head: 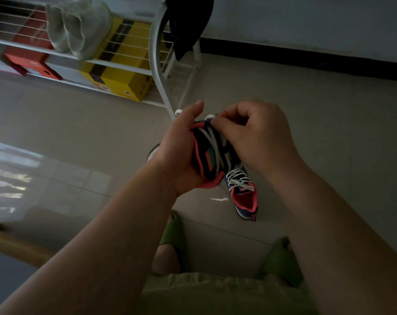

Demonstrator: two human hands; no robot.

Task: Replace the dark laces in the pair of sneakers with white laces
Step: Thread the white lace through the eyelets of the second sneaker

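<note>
Head view shows your left hand (pixel 181 153) wrapped around the side of a dark sneaker (pixel 207 155) with a coral collar, lifting it clear of the floor (pixel 329 133) in front of you. Your palm cups the left flank and the thumb lies along the upper edge. The shoe's long axis runs away from you, heel and collar opening nearest your body, toe pointing toward the white rack (pixel 157 71). A white lace (pixel 213 139) crosses its tongue in diagonal passes.

Your right hand (pixel 258 135) sits over the toe end of the lacing, fingers curled tight with the tips pinching the white lace near the far eyelets. Exactly which eyelet you are at is hidden by your fingers.

The second sneaker (pixel 244 192) stands on the floor just below and to the right of the held one, upright on its sole, collar opening facing up and heel toward you, its long axis roughly parallel to the first. It carries white lacing across the tongue.

Your feet in green slippers (pixel 174 233) are on the floor close to you. Under the rack's far-left part lie an orange box (pixel 31 60) and a yellow box (pixel 122 73), with a pale cloth (pixel 77 26) draped on top.
</note>
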